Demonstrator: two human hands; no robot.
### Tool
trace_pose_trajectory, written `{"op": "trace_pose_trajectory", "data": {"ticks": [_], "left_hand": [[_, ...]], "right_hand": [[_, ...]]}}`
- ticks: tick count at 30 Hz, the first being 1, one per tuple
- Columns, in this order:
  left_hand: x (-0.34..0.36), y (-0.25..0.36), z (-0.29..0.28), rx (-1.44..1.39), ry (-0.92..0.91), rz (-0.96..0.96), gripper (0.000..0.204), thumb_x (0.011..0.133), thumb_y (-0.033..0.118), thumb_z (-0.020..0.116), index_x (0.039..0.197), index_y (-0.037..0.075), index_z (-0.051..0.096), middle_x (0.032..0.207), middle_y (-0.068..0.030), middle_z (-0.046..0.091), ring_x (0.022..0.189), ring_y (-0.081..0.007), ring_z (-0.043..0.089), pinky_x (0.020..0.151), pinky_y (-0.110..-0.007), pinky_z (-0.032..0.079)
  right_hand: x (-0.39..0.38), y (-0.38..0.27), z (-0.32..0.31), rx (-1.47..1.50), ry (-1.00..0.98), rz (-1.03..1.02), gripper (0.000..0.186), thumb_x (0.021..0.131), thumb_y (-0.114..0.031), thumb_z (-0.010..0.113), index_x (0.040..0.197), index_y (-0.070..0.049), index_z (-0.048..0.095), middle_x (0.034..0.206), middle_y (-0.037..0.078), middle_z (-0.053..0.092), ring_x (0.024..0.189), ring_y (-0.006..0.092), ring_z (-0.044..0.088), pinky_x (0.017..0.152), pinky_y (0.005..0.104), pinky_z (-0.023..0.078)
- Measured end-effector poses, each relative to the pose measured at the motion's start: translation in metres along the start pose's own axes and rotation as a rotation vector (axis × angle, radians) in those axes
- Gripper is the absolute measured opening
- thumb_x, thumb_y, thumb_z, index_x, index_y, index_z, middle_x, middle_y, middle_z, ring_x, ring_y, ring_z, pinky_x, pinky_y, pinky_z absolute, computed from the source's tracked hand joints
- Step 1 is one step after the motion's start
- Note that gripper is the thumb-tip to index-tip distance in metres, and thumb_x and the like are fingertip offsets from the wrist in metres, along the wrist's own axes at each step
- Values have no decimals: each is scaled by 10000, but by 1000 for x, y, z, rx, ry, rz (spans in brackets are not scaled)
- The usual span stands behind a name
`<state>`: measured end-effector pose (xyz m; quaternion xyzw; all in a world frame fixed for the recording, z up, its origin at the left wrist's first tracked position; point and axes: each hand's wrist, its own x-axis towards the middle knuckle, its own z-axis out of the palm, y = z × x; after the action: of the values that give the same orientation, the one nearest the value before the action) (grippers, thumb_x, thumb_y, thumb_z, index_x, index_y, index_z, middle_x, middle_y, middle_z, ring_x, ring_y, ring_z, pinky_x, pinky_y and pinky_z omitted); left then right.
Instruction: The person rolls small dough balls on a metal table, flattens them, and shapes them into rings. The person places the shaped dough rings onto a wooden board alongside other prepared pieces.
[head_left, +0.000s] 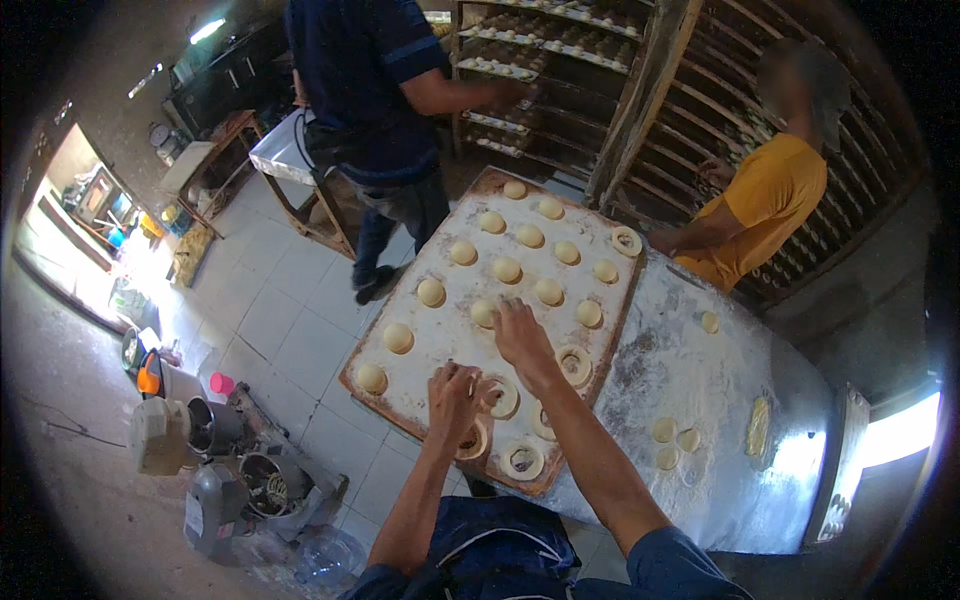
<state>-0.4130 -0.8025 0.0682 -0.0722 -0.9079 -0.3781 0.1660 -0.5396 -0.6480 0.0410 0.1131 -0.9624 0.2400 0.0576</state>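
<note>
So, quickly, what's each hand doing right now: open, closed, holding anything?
Left hand: curled beside a hollowed dough round; whether it holds anything cannot be told.
Right hand: at a dough ball; whether it grips it cannot be told.

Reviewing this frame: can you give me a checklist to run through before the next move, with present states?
1. Right hand at a dough ball: ok, it meets the ball's right edge.
2. Left hand free of dough: cannot tell, it is curled close to a hollowed dough ring.
3. Whole balls spaced apart: ok, gaps show between them.
4. All pieces alike in shape: not ok, balls and rings share the floured board.
5. Support under the board's left side: cannot tell, hidden from above.
6. Co-worker in yellow clear of both hands: ok.
</note>
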Motion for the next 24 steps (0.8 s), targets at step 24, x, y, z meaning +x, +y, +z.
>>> {"op": "trace_pose_trajectory", "data": {"ticks": [24], "left_hand": [[-49,139,70,-550,-480,-199,251,884,125,778,1090,41,661,989,-60,648,885,-159,633,766,-315,530]], "right_hand": [[-400,171,-202,209,375,856,281,766,-152,805,1016,-56,720,934,151,716,842,348,702,739,432,551]]}}
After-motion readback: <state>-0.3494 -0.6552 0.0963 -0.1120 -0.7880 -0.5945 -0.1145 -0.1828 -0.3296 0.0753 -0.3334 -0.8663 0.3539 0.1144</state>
